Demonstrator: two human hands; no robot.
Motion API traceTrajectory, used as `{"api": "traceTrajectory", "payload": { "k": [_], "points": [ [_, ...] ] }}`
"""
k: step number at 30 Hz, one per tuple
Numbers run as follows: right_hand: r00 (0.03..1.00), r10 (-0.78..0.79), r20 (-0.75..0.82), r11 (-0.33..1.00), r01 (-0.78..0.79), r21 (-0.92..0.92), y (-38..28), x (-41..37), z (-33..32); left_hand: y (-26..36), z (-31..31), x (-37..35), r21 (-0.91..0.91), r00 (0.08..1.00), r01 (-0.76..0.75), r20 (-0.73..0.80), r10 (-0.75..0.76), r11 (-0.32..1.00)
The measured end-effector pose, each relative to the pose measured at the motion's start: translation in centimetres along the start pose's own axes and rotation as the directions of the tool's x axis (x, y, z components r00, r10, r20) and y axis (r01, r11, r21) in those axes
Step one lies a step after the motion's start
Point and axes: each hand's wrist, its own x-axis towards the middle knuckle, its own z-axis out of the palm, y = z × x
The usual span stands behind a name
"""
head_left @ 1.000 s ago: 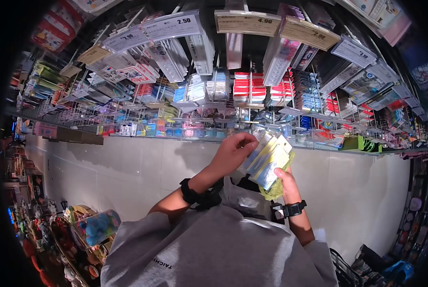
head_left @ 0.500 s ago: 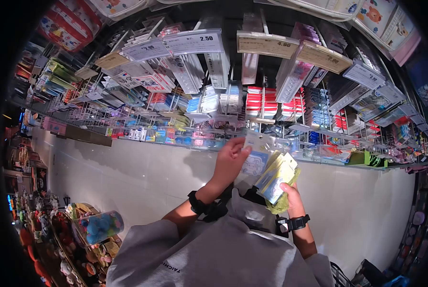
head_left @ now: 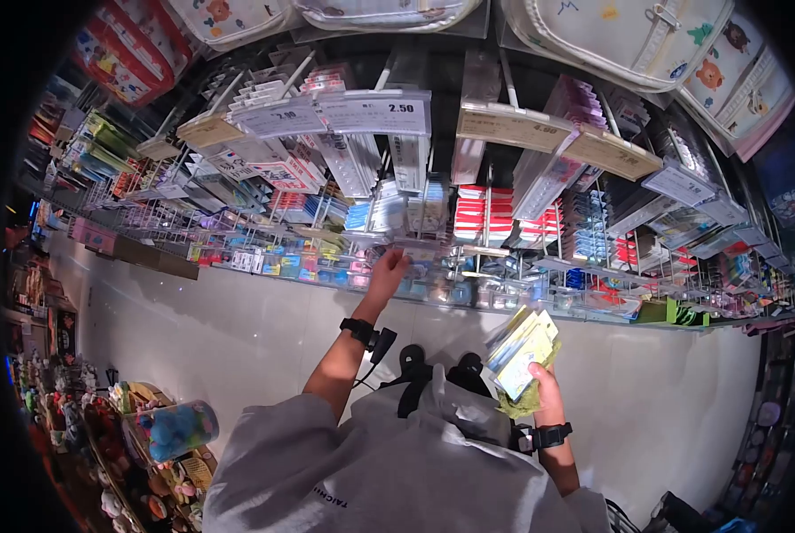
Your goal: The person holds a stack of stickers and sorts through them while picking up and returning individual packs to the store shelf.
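My right hand grips a fanned stack of flat packets, pale yellow and blue, with the thumb across the front. A crumpled yellow-green piece, perhaps cloth or wrapping, is bunched under the stack in the same grip. Ahead and to the left, my left hand is raised at the lower front of the display rack, fingers curled together. It is closest to the blue-and-white packets hanging there. Whatever its fingertips pinch, if anything, is too blurred to name.
Price tags stick out on hook ends above my hands. Red-and-white packets hang to the right of my left hand. White pencil-case-like bags overhang the top. A clear tub of blue items stands at the lower left on the pale floor.
My left hand has left the clear packet with blue print that it held beside the stack and moved forward-left to the rack. My right hand still holds its stack, slightly lower in view.
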Motion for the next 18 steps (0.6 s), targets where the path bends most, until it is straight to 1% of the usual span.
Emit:
{"api": "traceTrajectory", "payload": {
  "k": [2,3,4,6,7,9,10,12,13,15,16,18],
  "points": [
    [1.000,-0.024,-0.005,1.000,0.024,0.001,-0.4,0.4,0.0,0.5,-0.3,0.6,-0.069,0.999,0.033,-0.021,-0.034,0.997],
    [1.000,-0.008,0.011,0.999,0.008,0.040,-0.3,0.6,-0.3,0.6,-0.4,0.9,-0.046,0.994,0.103,-0.032,-0.104,0.994],
    [1.000,0.014,0.026,0.997,-0.016,0.080,0.1,0.7,-0.6,0.7,-0.5,1.1,-0.049,0.994,0.101,-0.033,-0.102,0.994],
    [0.999,0.030,0.045,0.996,-0.033,0.080,0.2,1.0,-1.0,0.6,-0.7,1.4,-0.107,0.996,0.086,-0.011,-0.088,0.990],
    [0.998,0.029,0.048,0.996,-0.033,0.085,0.2,1.0,-1.2,0.5,-0.5,1.5,-0.108,0.996,0.086,-0.010,-0.088,0.990],
    [0.998,0.026,0.055,0.996,-0.031,0.089,0.2,1.2,-1.0,1.0,0.0,1.9,-0.261,0.997,-0.017,-0.071,-0.002,0.965],
    [0.999,0.020,0.039,0.995,-0.024,0.095,0.2,1.2,-1.0,1.0,-0.1,2.0,-0.261,0.997,-0.019,-0.072,0.000,0.965],
    [1.000,0.011,0.022,0.995,-0.014,0.103,0.3,1.1,-1.0,0.6,0.0,2.2,-0.123,0.995,-0.036,-0.094,0.024,0.992],
    [1.000,0.003,0.009,0.995,-0.004,0.103,0.4,1.1,-1.0,0.4,0.1,2.2,-0.123,0.996,-0.037,-0.090,0.026,0.992],
    [1.000,-0.013,-0.007,0.994,0.014,0.106,0.1,1.0,-0.6,1.1,0.4,1.9,-0.203,0.993,-0.038,-0.121,0.013,0.978],
    [1.000,-0.006,-0.025,0.994,0.008,0.105,-0.1,0.6,-0.3,1.4,0.5,1.7,-0.204,0.993,-0.035,-0.116,0.011,0.978],
    [0.999,0.002,-0.041,0.995,0.003,0.104,-0.2,0.4,-0.1,1.9,0.1,1.4,-0.130,0.997,0.008,-0.079,-0.019,0.992]
  ]
}}
